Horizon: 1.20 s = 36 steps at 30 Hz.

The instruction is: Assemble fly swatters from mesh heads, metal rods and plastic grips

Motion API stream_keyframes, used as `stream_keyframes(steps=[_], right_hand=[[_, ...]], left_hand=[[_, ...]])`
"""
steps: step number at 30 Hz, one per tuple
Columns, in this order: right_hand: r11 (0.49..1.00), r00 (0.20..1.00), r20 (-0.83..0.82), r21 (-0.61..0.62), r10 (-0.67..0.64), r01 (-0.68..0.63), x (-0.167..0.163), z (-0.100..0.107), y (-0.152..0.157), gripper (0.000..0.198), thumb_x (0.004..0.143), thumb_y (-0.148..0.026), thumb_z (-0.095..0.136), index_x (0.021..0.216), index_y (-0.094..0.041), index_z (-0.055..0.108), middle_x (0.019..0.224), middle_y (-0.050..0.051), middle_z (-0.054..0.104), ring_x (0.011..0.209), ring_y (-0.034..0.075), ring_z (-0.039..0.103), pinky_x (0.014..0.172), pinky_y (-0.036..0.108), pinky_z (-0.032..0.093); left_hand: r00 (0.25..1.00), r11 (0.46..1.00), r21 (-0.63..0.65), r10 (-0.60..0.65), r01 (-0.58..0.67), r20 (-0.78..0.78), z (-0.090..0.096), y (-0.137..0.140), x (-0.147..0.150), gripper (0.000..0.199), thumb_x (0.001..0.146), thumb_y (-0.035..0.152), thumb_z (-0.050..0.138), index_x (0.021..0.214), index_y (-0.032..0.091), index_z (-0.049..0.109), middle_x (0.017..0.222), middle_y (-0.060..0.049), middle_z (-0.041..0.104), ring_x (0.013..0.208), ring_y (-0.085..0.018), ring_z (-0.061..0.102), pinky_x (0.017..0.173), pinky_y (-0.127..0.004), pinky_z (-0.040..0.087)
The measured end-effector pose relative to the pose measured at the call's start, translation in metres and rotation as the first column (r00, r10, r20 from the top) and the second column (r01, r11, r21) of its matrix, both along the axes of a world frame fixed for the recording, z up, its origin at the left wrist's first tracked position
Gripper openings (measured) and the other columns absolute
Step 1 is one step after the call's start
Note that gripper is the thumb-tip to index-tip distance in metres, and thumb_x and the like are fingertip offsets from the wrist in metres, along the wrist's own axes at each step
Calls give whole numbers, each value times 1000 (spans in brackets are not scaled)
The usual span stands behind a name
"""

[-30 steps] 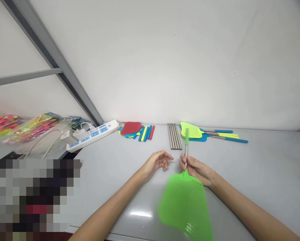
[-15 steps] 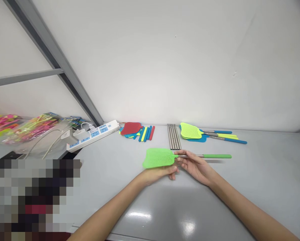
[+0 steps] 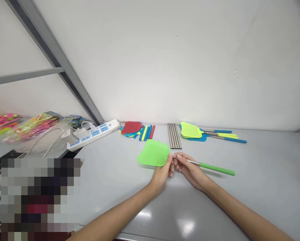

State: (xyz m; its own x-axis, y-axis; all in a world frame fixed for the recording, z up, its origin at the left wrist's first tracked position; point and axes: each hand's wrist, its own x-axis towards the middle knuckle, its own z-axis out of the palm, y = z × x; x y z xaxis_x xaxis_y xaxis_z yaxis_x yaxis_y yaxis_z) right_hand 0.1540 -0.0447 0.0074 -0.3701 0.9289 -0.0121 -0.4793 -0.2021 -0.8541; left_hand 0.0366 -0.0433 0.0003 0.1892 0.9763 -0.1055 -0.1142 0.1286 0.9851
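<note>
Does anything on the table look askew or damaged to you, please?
Nothing seems damaged. The rods lie neatly, and the green swatter in the left hand and right hand shows no break. Only the piled swatters look askew: their handles fan unevenly.

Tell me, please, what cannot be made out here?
In the head view:
Green fly swatter: neck hidden by left hand, part of shaft by right hand.
Lower swatter heads: mostly covered by red swatter head.
Colourful pieces, far left: cut off by picture edge.
Lower left: masked by pixel blocks.
</note>
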Motion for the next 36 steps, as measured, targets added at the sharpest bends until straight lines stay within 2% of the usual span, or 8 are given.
stream_keyframes(steps=[3,7,13,18,22,26,31,36], right_hand=[[999,998,-58,-32,-4,2,-4,-1,-1,10,79,-29,48,81,-19,49,64,0,51,57,11,47,55,25,34],[999,999,-18,-40,29,-30,-6,-5,-1,15,79,-28,48,69,-17,47,62,1,52,55,11,46,51,23,30],[998,998,50,-41,48,-46,-7,-11,0,30,79,-35,46,56,-15,47,53,0,45,50,9,39,49,23,27],[998,997,53,-43,48,-45,-6,-14,1,32,79,-34,46,53,-15,43,50,-2,40,49,8,34,50,23,26],[989,995,21,-109,102,-99,-5,-14,3,31,78,-30,45,52,-16,37,46,-4,33,46,8,28,49,23,25],[988,995,22,-128,96,-92,-5,-13,4,30,76,-28,47,50,-16,36,45,-5,29,45,7,25,47,22,23],[989,998,31,-142,58,-53,-5,-13,4,30,74,-26,48,49,-16,35,45,-5,27,44,7,23,45,22,21],[990,999,25,-133,44,-40,-6,-14,3,30,75,-26,46,48,-17,37,43,-5,30,42,8,31,46,23,27]], left_hand=[[996,995,-51,84,-82,33,-4,0,4,41,74,52,39,55,17,41,42,5,36,39,-7,33,42,-21,29],[990,988,-54,143,-143,-8,-4,-1,4,39,75,48,41,51,17,39,40,5,36,39,-7,33,42,-21,29],[997,997,-47,57,-55,53,3,-4,7,40,74,48,43,50,17,41,40,5,40,36,-6,34,40,-20,28],[989,997,-80,21,-10,144,-1,-3,9,38,74,45,43,50,16,40,43,4,42,41,-6,37,42,-19,30],[972,992,-123,46,-18,232,-5,-6,10,33,73,43,47,55,16,41,48,5,38,43,-6,34,44,-20,31],[958,984,-168,100,-56,270,-7,-7,12,35,69,45,51,55,18,34,48,7,29,42,-5,27,43,-19,27],[982,992,-109,88,-70,166,-6,-7,12,37,73,45,45,52,19,29,44,8,25,40,-6,25,43,-21,26],[998,998,19,57,-58,22,-7,-8,9,41,80,42,36,46,19,28,38,7,28,38,-7,27,46,-23,28]])
